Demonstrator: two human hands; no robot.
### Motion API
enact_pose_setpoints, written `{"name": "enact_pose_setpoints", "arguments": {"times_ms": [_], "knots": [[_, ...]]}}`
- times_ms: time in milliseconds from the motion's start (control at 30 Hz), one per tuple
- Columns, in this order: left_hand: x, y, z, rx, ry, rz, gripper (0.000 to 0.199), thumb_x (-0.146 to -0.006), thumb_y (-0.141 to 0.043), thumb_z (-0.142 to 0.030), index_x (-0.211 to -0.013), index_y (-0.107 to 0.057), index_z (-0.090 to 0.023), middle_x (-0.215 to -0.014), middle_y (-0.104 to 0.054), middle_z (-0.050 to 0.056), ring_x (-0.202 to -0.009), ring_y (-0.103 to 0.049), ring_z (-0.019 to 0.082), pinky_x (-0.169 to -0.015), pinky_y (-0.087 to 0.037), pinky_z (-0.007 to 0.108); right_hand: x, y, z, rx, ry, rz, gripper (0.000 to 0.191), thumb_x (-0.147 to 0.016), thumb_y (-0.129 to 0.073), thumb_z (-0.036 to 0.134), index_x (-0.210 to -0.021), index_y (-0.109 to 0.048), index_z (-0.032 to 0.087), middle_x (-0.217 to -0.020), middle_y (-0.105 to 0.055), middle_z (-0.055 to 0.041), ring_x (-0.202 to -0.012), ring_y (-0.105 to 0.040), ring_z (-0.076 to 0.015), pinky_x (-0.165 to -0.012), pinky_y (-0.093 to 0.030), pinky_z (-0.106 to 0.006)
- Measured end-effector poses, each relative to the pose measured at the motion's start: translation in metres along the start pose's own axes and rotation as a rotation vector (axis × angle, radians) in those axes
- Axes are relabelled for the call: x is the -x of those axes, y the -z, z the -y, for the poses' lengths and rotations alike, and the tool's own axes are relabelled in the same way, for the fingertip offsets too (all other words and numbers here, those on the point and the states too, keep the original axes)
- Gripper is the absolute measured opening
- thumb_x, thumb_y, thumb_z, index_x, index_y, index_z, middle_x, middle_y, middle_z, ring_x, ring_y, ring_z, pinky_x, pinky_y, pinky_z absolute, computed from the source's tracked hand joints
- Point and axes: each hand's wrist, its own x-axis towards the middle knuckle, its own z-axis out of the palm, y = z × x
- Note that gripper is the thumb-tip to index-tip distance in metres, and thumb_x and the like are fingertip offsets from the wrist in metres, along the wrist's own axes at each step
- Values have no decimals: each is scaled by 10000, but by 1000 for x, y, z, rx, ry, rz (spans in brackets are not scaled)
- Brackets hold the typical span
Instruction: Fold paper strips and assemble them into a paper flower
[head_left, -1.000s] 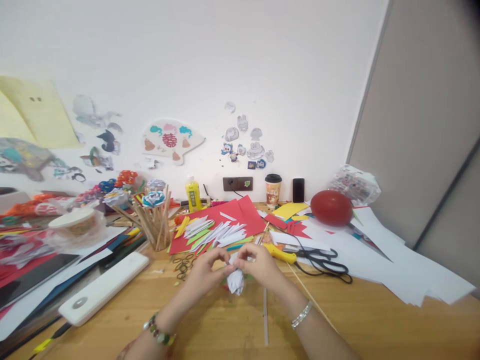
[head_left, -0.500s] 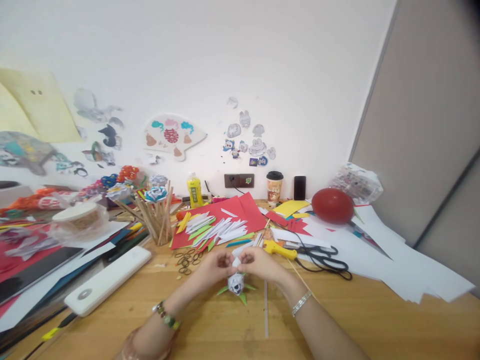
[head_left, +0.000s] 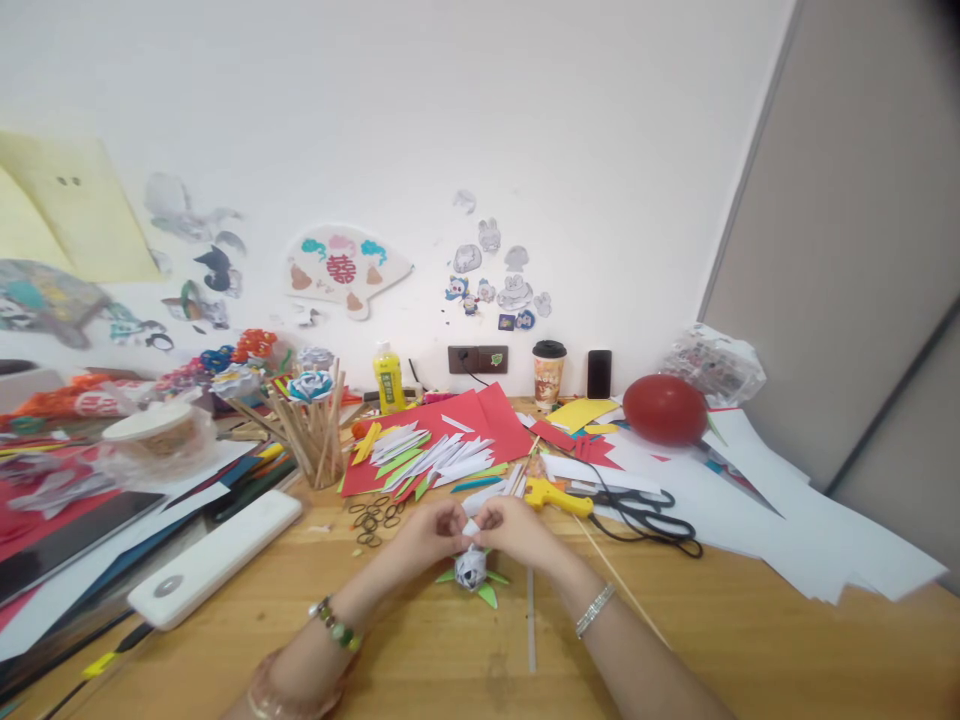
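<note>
My left hand [head_left: 437, 532] and my right hand [head_left: 507, 530] meet at the front middle of the table, fingers pinched together. Between their fingertips they hold a small white folded paper piece [head_left: 470, 527]. Just below the fingers lies a white paper flower [head_left: 471, 569] with green paper leaves [head_left: 487, 594] spread around it. I cannot tell whether the piece is joined to the flower. A thin pale paper strip [head_left: 532, 630] lies beside my right hand, and a wooden stick [head_left: 626, 588] slants past my right wrist.
Behind my hands are a yellow glue gun [head_left: 556, 496], black scissors [head_left: 651, 514], rubber bands [head_left: 371, 518] and cut paper strips [head_left: 442, 460] on red paper [head_left: 501, 420]. Left stand wooden sticks [head_left: 321, 440] and a white power bank [head_left: 217, 560]. A red balloon [head_left: 665, 409] sits right.
My hands stay together with the paper piece pinched between them. My right forearm has shifted slightly left, and more of the wooden stick shows beside it.
</note>
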Motion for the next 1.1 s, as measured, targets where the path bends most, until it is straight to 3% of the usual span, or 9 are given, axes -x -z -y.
{"name": "enact_pose_setpoints", "arguments": {"times_ms": [133, 267, 433, 600, 667, 800, 900, 1000, 1100], "knots": [[-1, -2, -1, -52, -35, -69, 261, -646, -685, -333, -643, -507, -141, -545, -484, -52, -510, -440, 84, -484, -340, 198, 3, -1, 8, 102, 49, -73, 97, -586, -639, 70, -584, -586, 151, -569, -581, 32, -560, -533, -111, -536, -392, -213], [-1, -1, -3, -32, -28, -89, 210, -642, -680, -284, -713, -545, -140, -615, -553, -24, -577, -511, 111, -546, -404, 225, 4, 1, 12, 107, 73, -131, 98, -606, -626, 74, -590, -577, 158, -595, -599, 27, -585, -549, -117, -558, -401, -217], [-1, -2, -2, -23, 0, -79, 166, -618, -665, -222, -703, -558, -129, -609, -564, -16, -569, -522, 115, -561, -419, 239, 5, 7, 13, 63, 83, -26, 101, -619, -624, 65, -654, -591, 154, -621, -605, 23, -584, -551, -110, -560, -409, -209], [2, -8, -12, -148, -21, -225, 74, -601, -629, -164, -619, -562, -137, -565, -557, -23, -540, -507, 111, -523, -393, 221, 11, 10, 23, 322, 219, -43, 95, -646, -631, 78, -659, -606, 168, -653, -602, 17, -645, -547, -122, -597, -390, -216], [4, -8, -20, -81, 12, -252, 106, -585, -651, -173, -601, -552, -138, -544, -553, -28, -517, -504, 106, -498, -385, 213, 13, 10, 27, 389, 279, -97, 82, -660, -639, 99, -652, -611, 175, -672, -605, 8, -684, -546, -135, -625, -391, -228], [9, -2, -36, 353, 95, -155, 252, -574, -731, -252, -726, -562, -143, -605, -565, -27, -529, -531, 99, -498, -410, 208, 14, 9, 34, 168, 323, -151, 68, -670, -630, 110, -673, -619, 177, -683, -623, 4, -683, -571, -138, -643, -428, -235], [12, 2, -40, 580, 170, -92, 310, -662, -692, -351, -871, -578, -153, -690, -587, 0, -543, -544, 97, -466, -395, 193, 13, 10, 33, 5, 335, -162, 55, -665, -639, 126, -655, -614, 174, -665, -633, 14, -672, -589, -140, -655, -447, -242], [13, 4, -36, 560, 208, -30, 297, -676, -689, -376, -827, -585, -143, -644, -585, -1, -505, -534, 87, -423, -352, 173, 11, 9, 29, -15, 355, -150, 54, -663, -657, 130, -654, -626, 173, -682, -644, 12, -694, -598, -144, -680, -448, -250], [11, 7, -29, 461, 174, -9, 306, -628, -730, -376, -714, -566, -133, -626, -603, 3, -558, -575, 112, -494, -410, 196, 12, 8, 27, 98, 429, -118, 76, -674, -663, 119, -717, -654, 182, -738, -652, 2, -745, -591, -147, -698, -437, -256]]}}
